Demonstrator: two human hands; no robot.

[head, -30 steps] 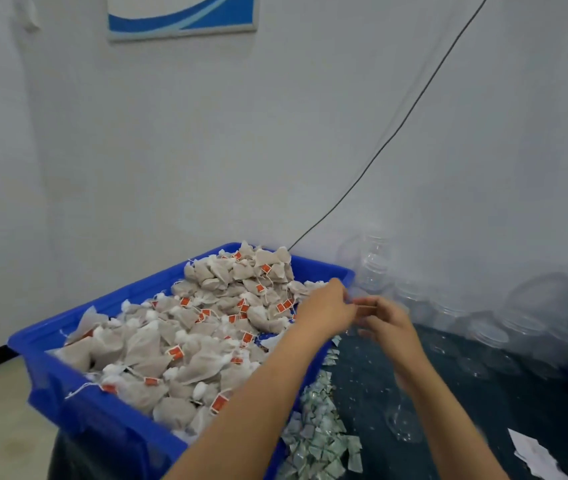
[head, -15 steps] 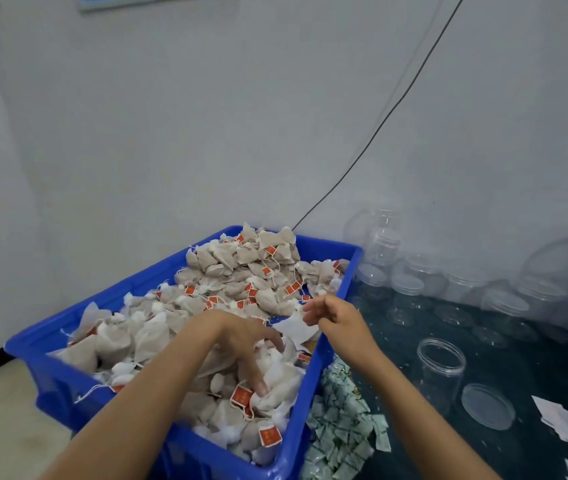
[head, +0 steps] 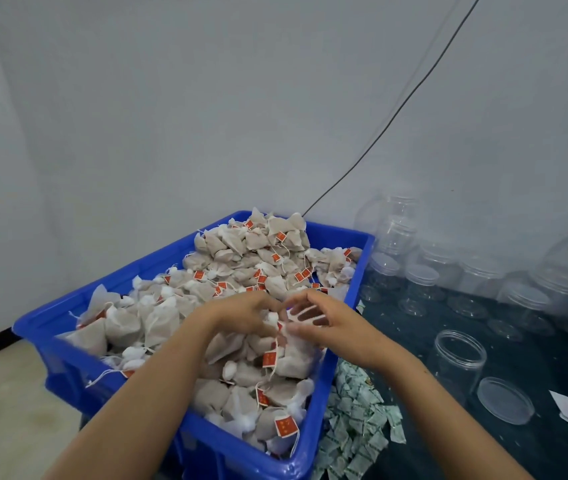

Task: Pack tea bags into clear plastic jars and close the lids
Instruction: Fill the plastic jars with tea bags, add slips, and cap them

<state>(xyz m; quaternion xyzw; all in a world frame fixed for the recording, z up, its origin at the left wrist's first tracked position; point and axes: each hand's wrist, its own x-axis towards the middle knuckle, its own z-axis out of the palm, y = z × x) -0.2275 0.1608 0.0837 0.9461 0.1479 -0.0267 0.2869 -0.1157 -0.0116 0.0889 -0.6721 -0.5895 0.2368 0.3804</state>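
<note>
Nearest, both hands work in the blue crate (head: 68,344) at the table's left edge: the left hand (head: 241,315) curls into the heaped tea bags (head: 241,261), the right hand (head: 331,322) spread, fingers touching one. Tangled strings may drag extras out over the rim onto the sachets (head: 355,420). Further right, the open jar (head: 457,362) and its lid (head: 504,400) wait, light enough to tip; capped jars (head: 421,282) line the far edge.

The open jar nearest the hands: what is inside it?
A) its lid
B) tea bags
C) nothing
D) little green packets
C: the open jar stands see-through and bare inside, its lid lies beside it on the dark table, and the tea bags are in the blue crate.
</note>
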